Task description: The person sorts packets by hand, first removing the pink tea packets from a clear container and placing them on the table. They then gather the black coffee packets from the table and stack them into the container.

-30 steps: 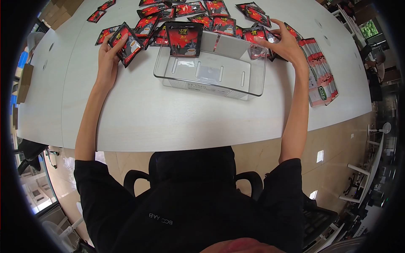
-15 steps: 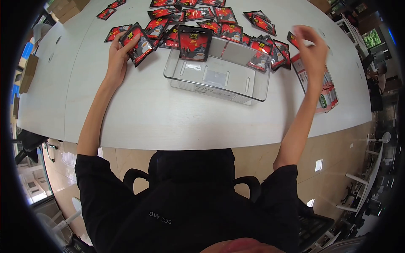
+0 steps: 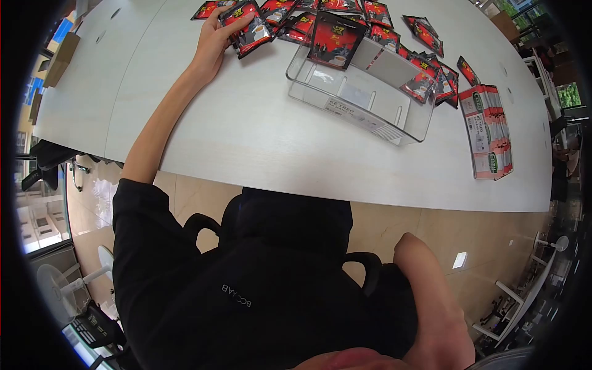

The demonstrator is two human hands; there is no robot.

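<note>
At the upper left, my left hand (image 3: 213, 46) has its thumb and fingers closed on a red-and-black sachet (image 3: 251, 29), held at the table's surface. My right arm is bent back toward the camera; part of my right hand (image 3: 445, 345) shows at the bottom right, its fingers hidden. A clear plastic bin (image 3: 364, 121) stands tilted in view at the centre. One sachet (image 3: 335, 42) rests upright against its left end, and another (image 3: 421, 83) shows at its right end. More sachets (image 3: 345, 5) lie in a loose pile behind it.
On the right of the white table (image 3: 259, 135) lies a clear-sided pack of red-and-white sticks (image 3: 487, 132). A few sachets (image 3: 424, 34) lie behind the bin. The table's front edge is near my body, with a black chair (image 3: 364, 268) below it.
My right hand has left the stick pack and drawn back toward the camera. The view has shifted, so the table's things appear farther right and higher. My left hand still holds its sachet.
</note>
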